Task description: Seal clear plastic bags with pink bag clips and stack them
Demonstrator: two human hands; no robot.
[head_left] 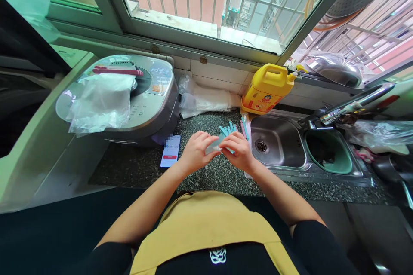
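Over the dark speckled counter [206, 180], both my hands are closed on a small clear plastic bag [212, 144]. My left hand [197, 151] grips its left side between thumb and fingers. Opposite it, the fingertips of my right hand [238, 151] pinch the bag's right edge. Just beyond my right hand lie several slim teal clips [228, 128], partly hidden by the fingers. More thin strips, pink and teal [244, 129], lie beside the sink.
A phone [174, 148] with a lit screen lies left of my hands. The rice cooker [161, 107] behind it carries plastic bags [100, 99] and a pink clip [118, 70]. More bags [206, 99], a yellow jug [266, 90] and a sink [290, 154] holding a green basin [342, 161] stand beyond.
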